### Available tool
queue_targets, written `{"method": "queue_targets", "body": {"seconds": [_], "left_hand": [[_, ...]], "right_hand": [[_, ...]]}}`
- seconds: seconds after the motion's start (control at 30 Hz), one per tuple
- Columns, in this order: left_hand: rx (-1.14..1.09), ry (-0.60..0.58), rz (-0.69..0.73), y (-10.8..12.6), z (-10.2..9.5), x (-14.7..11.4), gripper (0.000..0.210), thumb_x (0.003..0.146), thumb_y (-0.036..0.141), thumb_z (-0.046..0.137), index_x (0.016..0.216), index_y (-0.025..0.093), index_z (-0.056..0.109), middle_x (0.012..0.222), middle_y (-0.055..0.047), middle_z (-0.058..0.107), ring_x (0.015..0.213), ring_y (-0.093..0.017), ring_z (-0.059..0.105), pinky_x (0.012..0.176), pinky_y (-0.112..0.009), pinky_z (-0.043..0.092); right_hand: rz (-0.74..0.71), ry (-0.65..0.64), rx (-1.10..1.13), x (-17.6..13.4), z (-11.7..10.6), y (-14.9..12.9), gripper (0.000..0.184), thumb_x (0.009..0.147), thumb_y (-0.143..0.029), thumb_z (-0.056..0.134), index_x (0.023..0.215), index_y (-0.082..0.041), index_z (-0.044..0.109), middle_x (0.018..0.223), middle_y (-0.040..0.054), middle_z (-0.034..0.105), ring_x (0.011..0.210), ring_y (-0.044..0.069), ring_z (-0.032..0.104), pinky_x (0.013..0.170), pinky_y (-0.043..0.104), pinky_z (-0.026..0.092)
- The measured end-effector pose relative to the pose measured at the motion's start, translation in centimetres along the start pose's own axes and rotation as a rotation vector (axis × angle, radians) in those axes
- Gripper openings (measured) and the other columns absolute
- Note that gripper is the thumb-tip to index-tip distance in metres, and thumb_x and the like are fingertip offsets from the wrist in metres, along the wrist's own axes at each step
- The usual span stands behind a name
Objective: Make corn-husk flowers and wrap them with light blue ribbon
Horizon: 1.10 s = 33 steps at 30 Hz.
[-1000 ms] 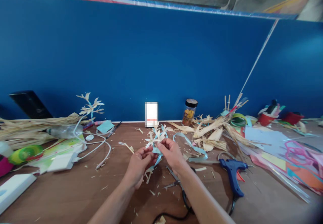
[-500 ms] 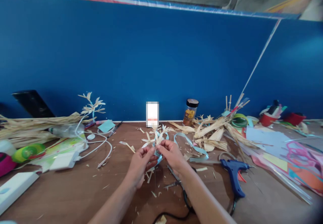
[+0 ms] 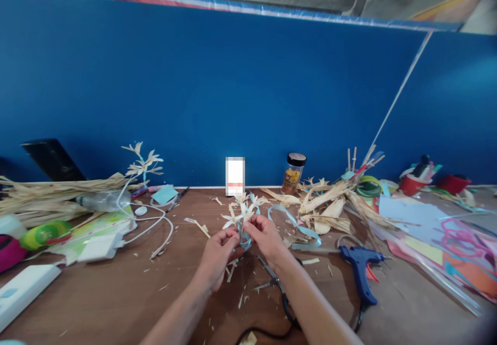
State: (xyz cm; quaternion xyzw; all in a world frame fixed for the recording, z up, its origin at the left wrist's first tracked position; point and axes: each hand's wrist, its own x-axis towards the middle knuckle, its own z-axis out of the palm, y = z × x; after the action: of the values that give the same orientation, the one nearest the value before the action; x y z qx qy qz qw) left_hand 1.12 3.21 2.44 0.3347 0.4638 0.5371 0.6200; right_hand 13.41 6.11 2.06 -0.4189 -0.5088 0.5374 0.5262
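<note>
At the middle of the table I hold a flower made of pale dried husk strips (image 3: 234, 216), its petals fanning out above my fingers. My left hand (image 3: 219, 254) pinches its stem from the left, low under the petals. My right hand (image 3: 267, 239) is closed at the flower's right side, fingertips against the petals. Light blue ribbon (image 3: 245, 240) shows at the stem between the hands, and a loose length of it (image 3: 297, 226) curls on the table to the right. Scissors (image 3: 267, 277) lie open below my right hand, partly hidden by the forearm.
A blue glue gun (image 3: 359, 270) lies at right, near a heap of dried husks (image 3: 328, 207). Behind stands a black-lidded jar (image 3: 294, 173). A finished husk flower (image 3: 143, 163), white cable (image 3: 169, 226) and power strip (image 3: 27, 293) are at left. Husk scraps litter the brown table (image 3: 166, 303).
My left hand has slid slightly down and away from the petals, so more of the blue-wrapped stem shows. The petals are turned a little; the right hand has barely moved.
</note>
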Motion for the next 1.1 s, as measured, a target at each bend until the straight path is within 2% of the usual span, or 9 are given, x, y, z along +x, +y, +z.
{"method": "queue_targets", "body": {"seconds": [0.17, 0.4, 0.57, 0.7, 0.9, 1.1], "left_hand": [[-0.048, 0.065, 0.05, 0.0, 0.0, 0.1, 0.019, 0.054, 0.02, 0.072, 0.061, 0.014, 0.055, 0.061, 0.002, 0.059, 0.057, -0.01, 0.058, 0.058, -0.022, 0.05], [-0.077, 0.085, 0.066, -0.2, -0.2, 0.3, 0.02, 0.054, 0.016, 0.069, 0.065, 0.016, 0.053, 0.06, 0.004, 0.059, 0.054, -0.009, 0.058, 0.052, -0.019, 0.049], [-0.098, 0.069, -0.011, 0.4, 0.0, -0.1, 0.025, 0.053, 0.017, 0.072, 0.068, 0.016, 0.052, 0.068, 0.0, 0.065, 0.057, -0.011, 0.061, 0.051, -0.019, 0.049], [-0.128, 0.038, -0.01, 0.7, 0.0, -0.2, 0.026, 0.054, 0.017, 0.073, 0.07, 0.016, 0.053, 0.064, 0.0, 0.064, 0.057, -0.01, 0.06, 0.053, -0.019, 0.05], [-0.209, -0.037, 0.004, 1.2, -0.2, -0.1, 0.017, 0.063, 0.011, 0.067, 0.074, 0.014, 0.054, 0.068, -0.001, 0.063, 0.055, -0.007, 0.059, 0.053, -0.016, 0.051], [-0.261, -0.038, -0.002, 1.5, -0.5, -0.1, 0.016, 0.066, 0.005, 0.063, 0.076, 0.014, 0.053, 0.071, -0.002, 0.064, 0.056, -0.007, 0.06, 0.052, -0.014, 0.051]], "right_hand": [[0.011, 0.017, -0.014, 0.1, 0.0, 0.1, 0.021, 0.067, -0.035, 0.061, 0.066, -0.016, 0.052, 0.051, -0.0067, 0.045, 0.044, 0.007, 0.036, 0.045, 0.02, 0.029], [0.025, 0.024, 0.007, -0.3, 0.2, -0.6, 0.017, 0.068, -0.031, 0.06, 0.063, -0.017, 0.051, 0.051, -0.0053, 0.053, 0.042, 0.007, 0.041, 0.044, 0.02, 0.031], [0.058, 0.044, 0.045, -0.3, 0.4, -1.5, 0.012, 0.069, -0.028, 0.057, 0.069, -0.018, 0.052, 0.045, -0.0076, 0.048, 0.042, 0.007, 0.04, 0.043, 0.019, 0.029], [0.088, 0.044, 0.057, -0.7, 0.6, -3.2, 0.009, 0.068, -0.023, 0.056, 0.074, -0.018, 0.052, 0.047, -0.0079, 0.047, 0.041, 0.006, 0.037, 0.04, 0.018, 0.024], [0.16, -0.003, 0.104, -3.5, 0.2, -5.0, 0.013, 0.069, -0.027, 0.059, 0.073, -0.017, 0.052, 0.052, -0.0064, 0.046, 0.044, 0.005, 0.035, 0.041, 0.016, 0.023], [0.223, 0.028, 0.159, -7.0, -1.0, -4.3, 0.019, 0.068, -0.03, 0.065, 0.07, -0.016, 0.053, 0.06, -0.0039, 0.048, 0.049, 0.005, 0.037, 0.042, 0.015, 0.027]]}}
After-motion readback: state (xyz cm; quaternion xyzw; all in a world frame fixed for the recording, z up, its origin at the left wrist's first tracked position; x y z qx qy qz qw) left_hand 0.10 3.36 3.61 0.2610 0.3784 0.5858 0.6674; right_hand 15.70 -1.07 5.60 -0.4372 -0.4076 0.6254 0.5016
